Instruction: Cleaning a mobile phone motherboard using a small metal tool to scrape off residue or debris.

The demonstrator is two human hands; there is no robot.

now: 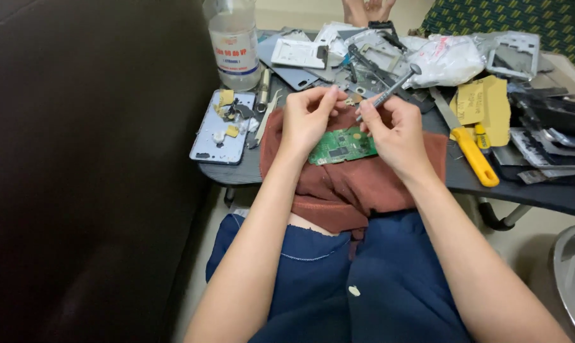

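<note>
Hands meet over a green circuit board (342, 146) that lies on a rust-red cloth (357, 184) draped over the near table (554, 194) edge, probably to cushion it and stop it from sliding. The left hand (308, 121), at about ten o'clock from the board, pinches its fingertips narrowly together on something too small to tell. The right hand (395, 130), at about two o'clock, grips a slim metal tool (389, 89) like a pen, tip angled down toward the board's top edge. At nine o'clock lies a phone back cover (219, 130) strewn with yellow scraps; a clear bottle (235, 41) stands at eleven; a yellow-handled blade (471, 152) rests at three.
</note>
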